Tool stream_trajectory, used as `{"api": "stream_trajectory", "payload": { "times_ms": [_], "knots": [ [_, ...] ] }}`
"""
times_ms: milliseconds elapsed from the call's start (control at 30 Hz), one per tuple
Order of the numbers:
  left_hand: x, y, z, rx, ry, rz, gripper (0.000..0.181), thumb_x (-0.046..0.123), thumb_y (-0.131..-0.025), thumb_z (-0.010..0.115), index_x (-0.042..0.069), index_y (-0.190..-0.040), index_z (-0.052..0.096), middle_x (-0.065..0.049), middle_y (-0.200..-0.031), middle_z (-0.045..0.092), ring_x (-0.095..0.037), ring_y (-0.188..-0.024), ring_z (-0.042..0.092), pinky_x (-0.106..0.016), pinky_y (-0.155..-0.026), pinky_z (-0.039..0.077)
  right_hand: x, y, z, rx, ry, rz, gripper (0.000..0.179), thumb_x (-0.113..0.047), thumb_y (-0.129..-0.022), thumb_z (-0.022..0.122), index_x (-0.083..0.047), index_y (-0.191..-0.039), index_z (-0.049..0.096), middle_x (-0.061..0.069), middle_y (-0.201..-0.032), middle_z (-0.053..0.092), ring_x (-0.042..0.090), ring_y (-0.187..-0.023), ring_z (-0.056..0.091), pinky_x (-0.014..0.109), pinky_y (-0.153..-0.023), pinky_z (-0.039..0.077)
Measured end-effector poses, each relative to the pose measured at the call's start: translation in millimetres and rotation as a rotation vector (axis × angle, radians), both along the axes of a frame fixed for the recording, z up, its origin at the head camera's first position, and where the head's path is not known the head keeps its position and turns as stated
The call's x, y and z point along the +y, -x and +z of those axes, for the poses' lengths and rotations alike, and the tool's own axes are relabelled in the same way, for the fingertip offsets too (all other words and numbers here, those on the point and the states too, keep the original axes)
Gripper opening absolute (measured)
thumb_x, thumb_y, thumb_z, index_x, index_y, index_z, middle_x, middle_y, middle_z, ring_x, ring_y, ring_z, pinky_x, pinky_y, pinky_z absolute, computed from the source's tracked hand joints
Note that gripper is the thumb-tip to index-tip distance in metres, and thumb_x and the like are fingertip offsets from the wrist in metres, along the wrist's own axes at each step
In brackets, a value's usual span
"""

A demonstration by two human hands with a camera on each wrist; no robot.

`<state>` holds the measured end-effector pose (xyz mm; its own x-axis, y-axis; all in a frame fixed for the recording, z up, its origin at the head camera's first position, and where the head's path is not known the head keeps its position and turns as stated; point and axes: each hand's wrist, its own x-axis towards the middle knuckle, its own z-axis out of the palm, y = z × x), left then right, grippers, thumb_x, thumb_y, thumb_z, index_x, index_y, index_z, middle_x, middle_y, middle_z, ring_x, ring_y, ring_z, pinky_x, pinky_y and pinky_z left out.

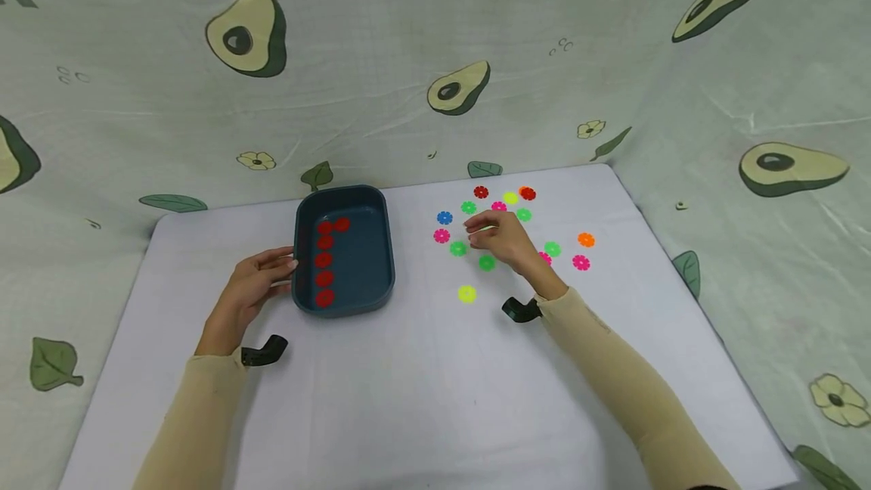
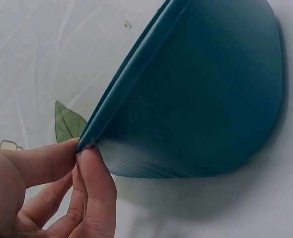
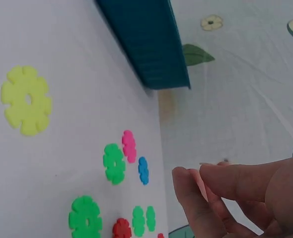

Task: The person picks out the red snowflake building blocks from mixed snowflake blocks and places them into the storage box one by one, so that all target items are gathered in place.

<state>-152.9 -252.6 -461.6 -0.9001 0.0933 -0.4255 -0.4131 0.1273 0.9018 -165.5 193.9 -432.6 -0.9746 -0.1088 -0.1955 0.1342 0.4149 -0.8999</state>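
A dark blue tray [image 1: 361,263] stands left of the middle on the white table. Inside it, several red notched discs [image 1: 323,259] form a column along the left side, with one beside the top. My left hand [image 1: 248,284] pinches the tray's left rim between thumb and fingers, as the left wrist view shows close up. Over the loose discs on the right hovers my right hand [image 1: 505,239], fingers loosely bent, nothing visible between thumb and forefinger. Below it lie a green disc [image 1: 486,262] and another green disc [image 1: 458,249]. Two red discs, one of them [image 1: 481,192], lie farther back.
Around the right hand are scattered a blue disc [image 1: 444,218], a pink disc [image 1: 441,236], an orange disc [image 1: 586,240] and a yellow disc [image 1: 466,294]. Avocado-printed cloth [image 1: 381,36] hangs behind the table and along its right side.
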Motion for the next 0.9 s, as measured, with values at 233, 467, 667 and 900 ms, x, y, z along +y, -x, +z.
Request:
{"api": "stream_trajectory", "payload": {
  "times_ms": [233, 467, 667, 900],
  "knots": [
    [0.5, 0.2, 0.9, -0.009, -0.021, 0.024, 0.057, 0.014, -0.106, 0.067, 0.000, -0.156, 0.044, 0.018, -0.100, 0.069, -0.003, -0.090, 0.065, -0.019, -0.077, 0.059, 19, -2.0, -13.3, 0.016, -0.023, -0.044, 0.034, 0.003, -0.100, 0.070, 0.008, -0.133, 0.065, 0.026, -0.129, 0.069, 0.037, -0.113, 0.070, 0.024, -0.089, 0.061],
    [-0.9, -1.3, 2.7, -0.012, -0.040, 0.016, 0.059, 0.015, -0.106, 0.067, 0.000, -0.158, 0.043, 0.017, -0.105, 0.069, -0.003, -0.092, 0.065, -0.019, -0.077, 0.058, 32, -1.8, -23.8, 0.015, -0.071, -0.077, 0.034, 0.003, -0.100, 0.069, 0.007, -0.134, 0.066, 0.026, -0.131, 0.068, 0.038, -0.114, 0.068, 0.023, -0.087, 0.059],
    [-1.5, -0.5, -1.0, -0.004, -0.033, 0.016, 0.059, 0.016, -0.105, 0.068, 0.001, -0.157, 0.044, 0.017, -0.105, 0.069, -0.002, -0.092, 0.066, -0.020, -0.079, 0.059, 39, -1.9, -32.7, 0.041, -0.115, -0.073, 0.032, 0.005, -0.100, 0.067, 0.008, -0.132, 0.066, 0.027, -0.133, 0.066, 0.040, -0.118, 0.067, 0.035, -0.097, 0.058],
    [0.6, 0.6, 0.2, -0.017, -0.016, 0.027, 0.060, 0.014, -0.107, 0.066, -0.001, -0.159, 0.041, 0.018, -0.102, 0.068, -0.002, -0.090, 0.065, -0.019, -0.078, 0.059, 40, 2.8, -44.0, 0.043, -0.146, -0.083, 0.032, 0.005, -0.098, 0.069, 0.007, -0.130, 0.067, 0.026, -0.132, 0.067, 0.038, -0.116, 0.068, 0.037, -0.096, 0.058]
  ]
}}
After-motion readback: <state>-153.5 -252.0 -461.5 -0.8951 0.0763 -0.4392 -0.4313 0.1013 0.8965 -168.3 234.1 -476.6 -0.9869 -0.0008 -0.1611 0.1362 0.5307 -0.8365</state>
